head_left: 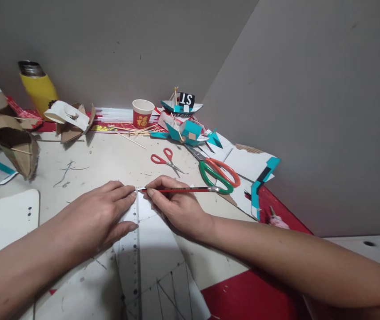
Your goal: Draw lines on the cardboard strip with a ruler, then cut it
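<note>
My left hand (106, 211) lies flat with its fingers stretched, pressing on a clear ruler (135, 253). Under the ruler is a white sheet (158, 238) of paper or card, with dark drawn lines and dots on its near part. My right hand (181, 211) pinches a red and black pencil (190, 190) with a silvery end; it lies almost level, its tip at the ruler's far end. Just beyond my hands are small red-handled scissors (168, 160). Larger scissors (218, 173) with green and orange handles lie past the pencil's silvery end.
At the back stand a yellow bottle (38, 91), a red and white paper cup (142, 116), thin wooden sticks (133, 131) and small teal boat models (186, 131). Brown cardboard pieces (18, 144) are piled on the left. Teal-edged card (243, 166) lies at right before a grey wall.
</note>
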Action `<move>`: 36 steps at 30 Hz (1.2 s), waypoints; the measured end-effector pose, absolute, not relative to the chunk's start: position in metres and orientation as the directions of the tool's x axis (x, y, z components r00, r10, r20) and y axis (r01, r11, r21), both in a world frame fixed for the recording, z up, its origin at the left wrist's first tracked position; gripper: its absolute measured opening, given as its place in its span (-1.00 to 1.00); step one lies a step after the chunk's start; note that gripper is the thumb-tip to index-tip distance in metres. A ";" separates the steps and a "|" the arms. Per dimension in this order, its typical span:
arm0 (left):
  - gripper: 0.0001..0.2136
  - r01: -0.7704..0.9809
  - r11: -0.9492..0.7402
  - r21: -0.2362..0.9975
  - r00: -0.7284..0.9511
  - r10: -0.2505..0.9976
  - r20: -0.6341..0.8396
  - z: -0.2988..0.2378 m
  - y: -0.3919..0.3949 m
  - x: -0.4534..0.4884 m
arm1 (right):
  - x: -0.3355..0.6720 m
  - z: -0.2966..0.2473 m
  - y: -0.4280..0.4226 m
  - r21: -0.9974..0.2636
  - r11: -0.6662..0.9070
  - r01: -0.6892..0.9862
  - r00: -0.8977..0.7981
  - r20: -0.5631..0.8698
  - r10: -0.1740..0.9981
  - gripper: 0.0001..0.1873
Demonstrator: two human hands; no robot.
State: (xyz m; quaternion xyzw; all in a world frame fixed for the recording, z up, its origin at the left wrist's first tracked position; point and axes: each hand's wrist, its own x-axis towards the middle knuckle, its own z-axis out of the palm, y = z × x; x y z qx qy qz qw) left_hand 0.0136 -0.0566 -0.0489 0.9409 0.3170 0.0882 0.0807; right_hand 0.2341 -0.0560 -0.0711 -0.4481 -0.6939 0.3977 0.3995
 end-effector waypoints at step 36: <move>-0.68 0.559 -0.763 0.325 0.760 0.628 0.168 -0.049 -0.056 0.013 | 0.234 -0.063 -0.061 -0.969 0.153 0.196 -0.371 0.071 0.926 -0.93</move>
